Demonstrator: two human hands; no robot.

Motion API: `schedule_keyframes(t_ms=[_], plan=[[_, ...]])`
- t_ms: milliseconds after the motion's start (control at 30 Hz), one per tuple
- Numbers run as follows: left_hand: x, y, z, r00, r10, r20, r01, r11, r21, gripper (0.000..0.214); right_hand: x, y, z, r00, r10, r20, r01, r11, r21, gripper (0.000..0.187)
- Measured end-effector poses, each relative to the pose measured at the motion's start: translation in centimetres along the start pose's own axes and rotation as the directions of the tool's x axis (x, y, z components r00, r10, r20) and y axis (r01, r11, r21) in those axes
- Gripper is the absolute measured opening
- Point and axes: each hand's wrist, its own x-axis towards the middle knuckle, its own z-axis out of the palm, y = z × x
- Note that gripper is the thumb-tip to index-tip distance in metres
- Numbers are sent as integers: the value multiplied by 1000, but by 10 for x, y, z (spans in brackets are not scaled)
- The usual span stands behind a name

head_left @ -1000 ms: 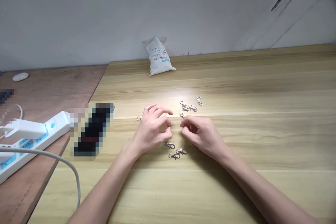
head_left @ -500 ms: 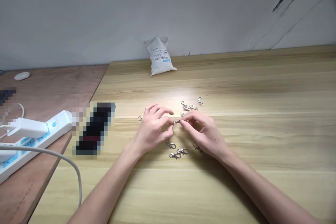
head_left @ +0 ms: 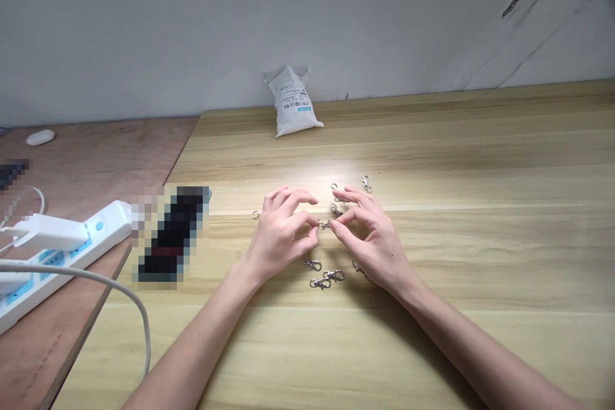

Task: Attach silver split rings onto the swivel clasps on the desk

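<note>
No words or numbers can be read anywhere: the white sachet (head_left: 294,101) by the wall carries only a black barcode (head_left: 289,106), lines of small print too tiny to make out, and a small blue label (head_left: 304,109).

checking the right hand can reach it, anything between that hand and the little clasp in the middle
Nothing visible stands in the way. The right hand has its fingertips right beside the small metal clasp. Another clasp lies just past those fingers, off to the far side, not between them.
</note>
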Motion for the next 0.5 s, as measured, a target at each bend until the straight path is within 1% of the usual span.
schedule_keyframes(t_ms=[333, 500], plan=[[0, 1, 1, 1000, -1, -16, 1, 1000, -11, 8, -1, -4, 3, 997, 46, -57, -45, 999, 8, 16], [0, 1, 0, 1000, -10, -21, 10, 1000, -20, 8, -4, -5, 4, 995, 38, -93, -37, 999, 18, 14]])
